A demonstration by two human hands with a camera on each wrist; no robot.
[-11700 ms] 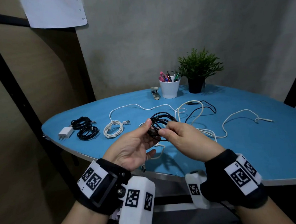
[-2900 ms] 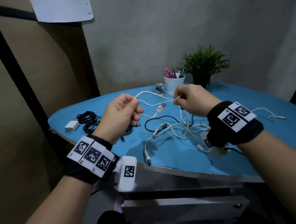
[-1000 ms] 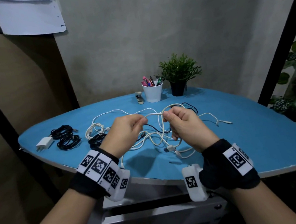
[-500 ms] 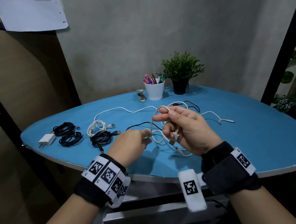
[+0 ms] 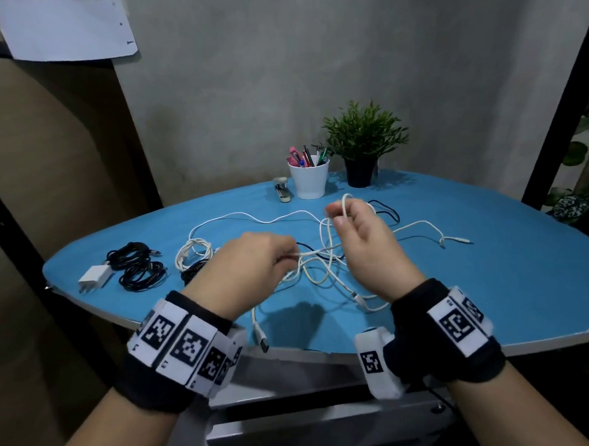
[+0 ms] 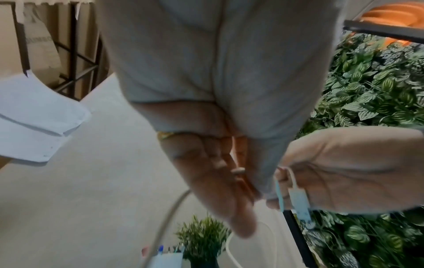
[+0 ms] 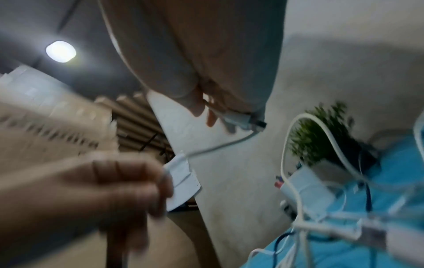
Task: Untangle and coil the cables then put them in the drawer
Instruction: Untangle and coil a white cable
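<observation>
A curved blue table [image 5: 494,280] filled the scene, set against a grey wall. At its far edge stood a small potted plant [image 5: 364,144], a white cup of pens [image 5: 309,179] and a stapler [image 5: 282,192]. Below the near edge, the pale front of a drawer [image 5: 314,433] could be seen, apparently closed.

On the left part of the table lay the finished work: a white charger block [image 5: 94,277] beside two black coiled cables [image 5: 138,268], then a white coiled cable [image 5: 190,252] and another black coil [image 5: 195,270] partly hidden by the left wrist.

In the middle sprawled a loose tangle of white cables [image 5: 322,265], with a thin black cable [image 5: 386,211] threaded beneath it and one white end trailing off to the right.

The left hand [image 5: 251,269] was held low over the tangle, fingers curled and pinching a white strand. The right hand [image 5: 362,243] was raised higher, thumb and fingertips pinching a loop of the same white cable; the wrist view showed a plug held against its palm.

The cables looked light, thin and limp, likely smooth enough to slip through a loose pinch. Their plugs seemed the firmest place to take hold, with the free end fed back through each crossing, since pulling hard would probably tighten the knot.
</observation>
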